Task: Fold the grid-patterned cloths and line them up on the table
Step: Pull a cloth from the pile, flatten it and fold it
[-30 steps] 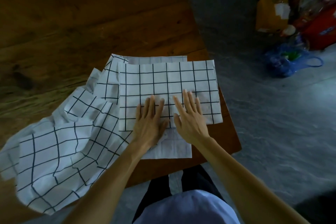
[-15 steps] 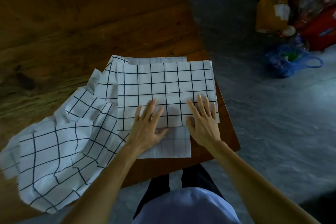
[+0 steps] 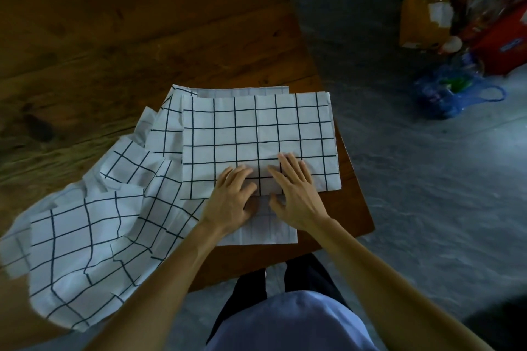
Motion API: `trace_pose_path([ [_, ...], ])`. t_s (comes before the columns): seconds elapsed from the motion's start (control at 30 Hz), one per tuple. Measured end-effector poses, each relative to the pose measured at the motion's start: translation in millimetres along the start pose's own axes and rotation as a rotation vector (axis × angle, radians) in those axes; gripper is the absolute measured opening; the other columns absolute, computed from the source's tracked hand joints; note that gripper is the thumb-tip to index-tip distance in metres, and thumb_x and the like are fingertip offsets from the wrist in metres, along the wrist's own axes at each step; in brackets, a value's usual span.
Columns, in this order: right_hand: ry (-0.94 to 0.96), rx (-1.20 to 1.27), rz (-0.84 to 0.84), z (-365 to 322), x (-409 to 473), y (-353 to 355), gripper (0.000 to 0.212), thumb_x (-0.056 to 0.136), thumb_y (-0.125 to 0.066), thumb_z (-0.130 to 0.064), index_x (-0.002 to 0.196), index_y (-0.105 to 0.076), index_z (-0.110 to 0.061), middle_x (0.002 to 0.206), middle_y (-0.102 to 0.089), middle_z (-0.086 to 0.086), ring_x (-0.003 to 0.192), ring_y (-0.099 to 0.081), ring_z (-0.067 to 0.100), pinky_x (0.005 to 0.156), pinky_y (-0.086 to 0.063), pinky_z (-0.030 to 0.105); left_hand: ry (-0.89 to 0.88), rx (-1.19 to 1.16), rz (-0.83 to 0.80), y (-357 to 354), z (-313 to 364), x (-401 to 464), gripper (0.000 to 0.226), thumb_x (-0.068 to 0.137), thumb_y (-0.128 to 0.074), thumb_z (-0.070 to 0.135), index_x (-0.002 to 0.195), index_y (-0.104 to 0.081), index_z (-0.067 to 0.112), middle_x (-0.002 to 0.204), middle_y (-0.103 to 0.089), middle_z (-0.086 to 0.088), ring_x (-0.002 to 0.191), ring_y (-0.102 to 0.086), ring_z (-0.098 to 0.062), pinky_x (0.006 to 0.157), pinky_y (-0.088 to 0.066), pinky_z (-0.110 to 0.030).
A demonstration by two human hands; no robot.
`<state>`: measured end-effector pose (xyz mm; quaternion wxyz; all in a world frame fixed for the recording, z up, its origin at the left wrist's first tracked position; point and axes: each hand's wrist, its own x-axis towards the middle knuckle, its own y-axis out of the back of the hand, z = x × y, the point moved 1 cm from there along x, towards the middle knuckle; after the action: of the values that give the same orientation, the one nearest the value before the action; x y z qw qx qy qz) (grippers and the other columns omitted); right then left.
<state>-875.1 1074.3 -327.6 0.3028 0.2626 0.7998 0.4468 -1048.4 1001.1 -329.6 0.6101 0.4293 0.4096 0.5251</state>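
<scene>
Both hands lie flat, side by side, on the folded cloth (image 3: 258, 139) at the counter's (image 3: 142, 37) near right corner. The left hand (image 3: 232, 202) presses its near edge, fingers loosely spread; the right hand (image 3: 296, 194) sits just beside it, fingers straight, gripping nothing. At eight o'clock from the hands a rumpled cloth (image 3: 85, 236) spills over the counter edge. At two o'clock, on the floor, lies a blue bag (image 3: 453, 94).

rumpled cloth (image 3: 85, 236) cut off left, floor clutter (image 3: 456, 8) blurred
</scene>
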Motion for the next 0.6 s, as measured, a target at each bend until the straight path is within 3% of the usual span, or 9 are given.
trace_pose_path([
  [0.1, -0.005, -0.005, -0.026, 1.0, 0.4, -1.0, 0.070, 0.088, -0.042, -0.049, 0.151, -0.025, -0.022, 0.162, 0.000, 0.008, 0.147, 0.015, 0.024, 0.119, 0.008, 0.041, 0.006, 0.032, 0.007, 1.5, 2.5, 0.8, 0.033, 0.084, -0.053, 0.036, 0.095, -0.066, 0.007, 0.121, -0.058, -0.017, 0.122, -0.048, -0.033, 0.110, -0.025, -0.042],
  [0.23, -0.016, 0.015, -0.024, -0.1, 0.6, -0.4, 0.071, 0.088, -0.045, -0.048, 0.151, -0.024, -0.022, 0.162, 0.001, 0.008, 0.147, 0.017, 0.024, 0.119, 0.008, 0.041, -0.054, 0.089, 0.033, 0.8, 1.4, 2.0, 0.024, 0.078, -0.073, 0.025, 0.093, -0.067, 0.007, 0.112, -0.061, -0.016, 0.115, -0.053, -0.033, 0.107, -0.031, -0.044],
  [0.43, -0.013, 0.008, -0.026, 0.3, 1.1, -2.2, 0.071, 0.089, -0.049, -0.046, 0.151, -0.024, -0.023, 0.162, 0.003, 0.008, 0.147, 0.018, 0.024, 0.119, 0.009, 0.041, -0.129, 0.127, 0.044, 2.4, -2.6, -0.1, 0.022, 0.075, -0.078, 0.020, 0.089, -0.068, 0.007, 0.109, -0.062, -0.016, 0.112, -0.053, -0.032, 0.107, -0.030, -0.045],
  [0.6, -0.012, 0.019, -0.015, 0.4, 0.7, -3.2, 0.070, 0.089, -0.051, -0.045, 0.151, -0.025, -0.023, 0.162, 0.003, 0.008, 0.146, 0.019, 0.023, 0.117, 0.013, 0.038, -0.152, 0.160, 0.019, 6.9, 1.5, 1.2, 0.040, 0.062, -0.086, 0.018, 0.094, -0.067, 0.004, 0.104, -0.065, -0.014, 0.105, -0.058, -0.030, 0.104, -0.039, -0.045],
])
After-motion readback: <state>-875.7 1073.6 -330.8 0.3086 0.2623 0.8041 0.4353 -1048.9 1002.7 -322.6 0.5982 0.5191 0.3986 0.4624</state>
